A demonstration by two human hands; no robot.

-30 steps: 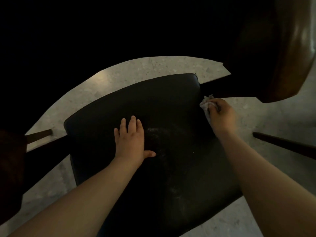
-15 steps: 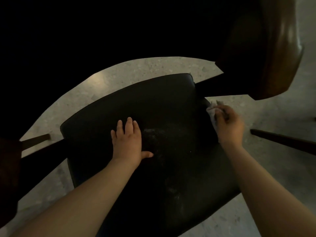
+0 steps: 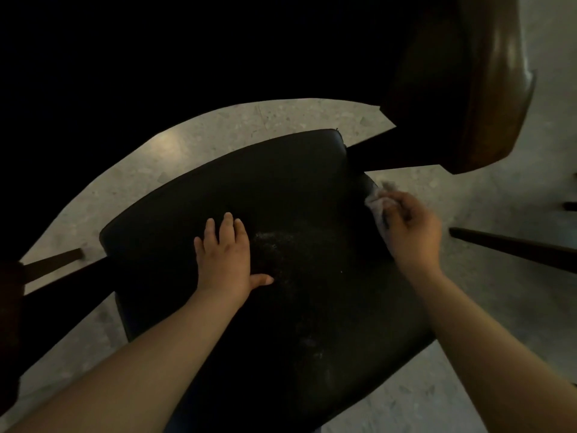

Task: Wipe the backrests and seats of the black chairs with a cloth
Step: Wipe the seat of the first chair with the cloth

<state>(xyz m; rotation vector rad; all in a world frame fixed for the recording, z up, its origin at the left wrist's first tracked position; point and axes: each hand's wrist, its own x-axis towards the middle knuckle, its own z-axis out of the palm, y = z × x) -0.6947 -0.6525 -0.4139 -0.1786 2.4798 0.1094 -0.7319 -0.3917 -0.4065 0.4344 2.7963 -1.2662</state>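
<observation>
A black padded chair seat (image 3: 281, 189) fills the middle of the view, seen from above, with dusty specks near its centre. My left hand (image 3: 226, 260) lies flat on the seat with fingers straight and thumb out to the right. My right hand (image 3: 412, 232) grips a small pale cloth (image 3: 379, 203) at the seat's right edge, where the cloth is blurred. The dark brown curved backrest (image 3: 487, 89) rises at the upper right.
Speckled grey floor (image 3: 199, 132) shows around the seat. A dark chair leg (image 3: 512, 248) juts in from the right. Wooden rails (image 3: 50, 265) and another dark furniture part stand at the left edge. The upper left is black shadow.
My right hand with the cloth has slid from the seat's back right corner down along the right edge. My left hand has stayed flat on the seat.
</observation>
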